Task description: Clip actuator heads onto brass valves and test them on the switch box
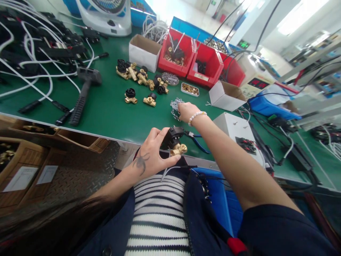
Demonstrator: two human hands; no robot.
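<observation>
My left hand (154,151) is wrapped around a brass valve body (179,149) with a black plastic head (175,134), held at the table's front edge. Out to the right, my right hand (187,111) reaches down into a small pile of wire clips (175,106), its fingers bunched; whatever is between the fingertips is hidden. Blue-handled pliers (198,141) lie just right of the held valve. Two brass valves with black tops, a left one (130,96) and a right one (150,100), stand on the green table beyond my left hand.
Several more brass valves (141,75) sit behind, near a tin of small brass parts (190,89). Red bins (177,53) and white boxes (226,96) line the back. A hammer (84,93) and white cables (34,67) lie left; a grey box (234,131) stands right.
</observation>
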